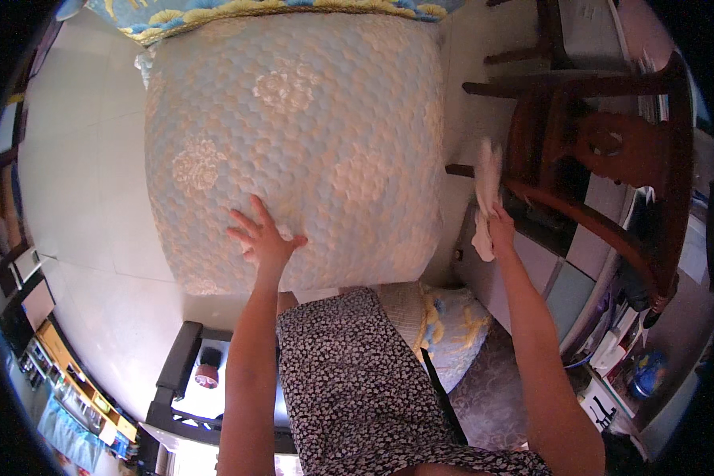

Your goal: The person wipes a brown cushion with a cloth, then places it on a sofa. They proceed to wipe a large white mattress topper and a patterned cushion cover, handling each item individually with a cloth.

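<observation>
My left hand (265, 238) lies with its fingers spread on the near part of a quilted, flower-patterned cover (309, 154), and nothing is in its grasp. Over at the right, beyond the edge of the cover, my right hand (501, 232) is closed around a pale, blurred cloth (487, 184). Part of the cloth rises above the hand and a shorter part hangs below it. It is held in front of a dark wooden chair, apart from the cover.
A dark wooden armchair (619, 143) stands close on the right, beside a cabinet with grey and pale panels (526, 262). Blue and yellow flowered fabric (214, 18) borders the far side. Light floor tiles (95, 178) extend on the left, with a black frame (178, 363) at lower left.
</observation>
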A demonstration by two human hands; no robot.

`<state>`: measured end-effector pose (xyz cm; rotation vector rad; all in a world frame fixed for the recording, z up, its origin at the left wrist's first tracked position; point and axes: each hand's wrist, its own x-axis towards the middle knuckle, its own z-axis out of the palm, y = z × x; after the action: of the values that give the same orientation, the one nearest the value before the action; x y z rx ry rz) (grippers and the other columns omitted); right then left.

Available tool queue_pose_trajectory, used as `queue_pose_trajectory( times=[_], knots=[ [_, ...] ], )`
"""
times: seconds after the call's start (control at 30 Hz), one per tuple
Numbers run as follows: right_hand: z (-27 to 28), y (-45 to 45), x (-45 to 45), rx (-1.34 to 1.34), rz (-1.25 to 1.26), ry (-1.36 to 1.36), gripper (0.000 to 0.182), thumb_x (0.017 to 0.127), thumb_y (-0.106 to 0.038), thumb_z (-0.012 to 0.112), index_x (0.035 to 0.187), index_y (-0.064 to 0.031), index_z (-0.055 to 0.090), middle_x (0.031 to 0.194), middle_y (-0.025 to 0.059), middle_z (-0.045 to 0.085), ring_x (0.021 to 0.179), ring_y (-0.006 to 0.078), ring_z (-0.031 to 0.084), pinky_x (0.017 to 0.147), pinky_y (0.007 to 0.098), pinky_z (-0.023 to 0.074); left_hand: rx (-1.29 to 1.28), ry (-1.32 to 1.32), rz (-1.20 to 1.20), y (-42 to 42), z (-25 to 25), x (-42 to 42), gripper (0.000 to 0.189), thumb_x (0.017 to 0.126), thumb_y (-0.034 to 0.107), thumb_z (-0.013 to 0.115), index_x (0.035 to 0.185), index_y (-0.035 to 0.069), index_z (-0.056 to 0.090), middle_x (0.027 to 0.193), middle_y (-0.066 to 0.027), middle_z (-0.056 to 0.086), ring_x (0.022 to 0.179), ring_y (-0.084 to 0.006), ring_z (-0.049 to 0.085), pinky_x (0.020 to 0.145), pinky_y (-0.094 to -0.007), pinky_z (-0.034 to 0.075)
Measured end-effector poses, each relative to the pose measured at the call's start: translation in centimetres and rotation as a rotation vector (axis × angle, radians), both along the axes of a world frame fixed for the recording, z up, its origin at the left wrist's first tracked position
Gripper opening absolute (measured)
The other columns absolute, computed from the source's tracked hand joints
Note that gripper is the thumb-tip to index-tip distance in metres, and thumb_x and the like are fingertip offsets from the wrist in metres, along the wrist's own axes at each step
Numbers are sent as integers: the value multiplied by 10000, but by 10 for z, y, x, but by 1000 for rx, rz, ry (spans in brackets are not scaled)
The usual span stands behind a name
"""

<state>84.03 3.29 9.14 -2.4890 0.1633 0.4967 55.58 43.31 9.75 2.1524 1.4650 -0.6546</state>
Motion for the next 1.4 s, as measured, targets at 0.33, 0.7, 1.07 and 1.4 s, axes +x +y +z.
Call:
queue_pose_trajectory(
  times=[0.33,0.7,1.07,1.4],
  knots=[
    [126,246,-135,564,1086,-206,431,717,-4,584,1144,-63,580,972,97,606,891,257,588,797,353,461,139,-215,-41,-28,-7,-65,938,711,356,719,1445,208,153,1497,-159,22,1354,-428,14,989,-633,208],
    [133,486,-150,820,1481,-438,164,800,-262,558,914,-169,632,937,47,611,852,259,601,709,383,509,-111,-270,41,-9,-45,-102,949,692,379,719,1438,178,168,1442,-270,150,1311,-478,133,1045,-548,167],
    [13,169,110,-406,260,16,430,848,-148,515,1265,-51,488,1265,129,504,1147,272,482,917,369,424,147,-196,-64,1,-5,-78,1022,623,304,779,1437,263,163,1480,-212,9,1334,-474,48,988,-625,232],
    [118,200,-134,313,606,-237,371,765,11,509,1130,-20,569,1100,143,601,1014,244,572,891,337,435,98,-668,166,-4,-9,-116,796,783,216,663,1416,71,202,1455,-201,178,1346,-362,164,1077,-398,227]
  ],
)
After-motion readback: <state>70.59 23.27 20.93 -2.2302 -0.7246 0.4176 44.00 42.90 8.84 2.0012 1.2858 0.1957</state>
